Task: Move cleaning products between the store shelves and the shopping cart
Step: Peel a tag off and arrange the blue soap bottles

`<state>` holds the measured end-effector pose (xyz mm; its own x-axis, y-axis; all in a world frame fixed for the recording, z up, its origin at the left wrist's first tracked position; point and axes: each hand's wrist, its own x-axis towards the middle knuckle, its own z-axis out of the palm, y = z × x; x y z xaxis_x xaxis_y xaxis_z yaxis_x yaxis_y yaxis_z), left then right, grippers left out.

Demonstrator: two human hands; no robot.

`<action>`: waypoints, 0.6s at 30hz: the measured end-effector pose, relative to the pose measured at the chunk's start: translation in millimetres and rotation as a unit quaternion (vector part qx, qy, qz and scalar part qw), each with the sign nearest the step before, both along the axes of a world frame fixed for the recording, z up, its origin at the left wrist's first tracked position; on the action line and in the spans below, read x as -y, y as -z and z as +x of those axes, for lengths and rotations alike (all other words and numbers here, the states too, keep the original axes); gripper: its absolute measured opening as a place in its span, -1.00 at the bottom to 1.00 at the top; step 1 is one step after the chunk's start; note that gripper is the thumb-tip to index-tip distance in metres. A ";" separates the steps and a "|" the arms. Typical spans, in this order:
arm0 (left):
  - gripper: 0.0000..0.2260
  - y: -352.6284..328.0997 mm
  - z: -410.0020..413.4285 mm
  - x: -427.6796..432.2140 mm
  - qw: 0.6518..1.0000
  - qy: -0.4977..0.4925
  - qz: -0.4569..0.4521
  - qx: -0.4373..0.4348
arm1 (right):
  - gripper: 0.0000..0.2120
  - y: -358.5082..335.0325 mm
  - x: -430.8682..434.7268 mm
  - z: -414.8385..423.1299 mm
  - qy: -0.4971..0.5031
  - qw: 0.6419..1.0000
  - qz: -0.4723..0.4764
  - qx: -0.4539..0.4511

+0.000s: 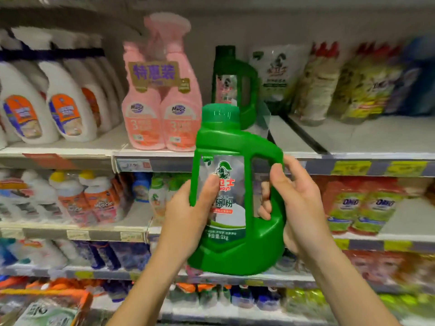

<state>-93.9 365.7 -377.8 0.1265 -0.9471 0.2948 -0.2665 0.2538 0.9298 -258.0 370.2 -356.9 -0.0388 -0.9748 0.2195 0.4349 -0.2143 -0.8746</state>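
Both hands hold the green jug (235, 252) in the air before the shelf (353, 137), in front of a matching jug (235, 83): left hand (190, 215) grips its side, thumb on the label; right hand (299, 208) has fingers (264, 203) curled through the handle. Likely mid-transfer between shelf and cart, direction unclear, no cart in view; next it needs a steady carry by the handle. Jug near upright, long axis vertical, cap up and leaning slightly left, label toward camera.
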 end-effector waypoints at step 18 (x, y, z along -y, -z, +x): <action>-0.56 -62.9 -5.2 160.9 0.990 0.065 -0.122 -0.002 | -0.75 -50.1 143.0 3.7 0.184 0.957 -0.159 -0.156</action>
<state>-99.1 204.8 -314.8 0.0098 -0.8566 0.5159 -0.2129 0.5023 0.8380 -254.3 227.2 -306.7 -0.2508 -0.7897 0.5599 0.0070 -0.5798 -0.8147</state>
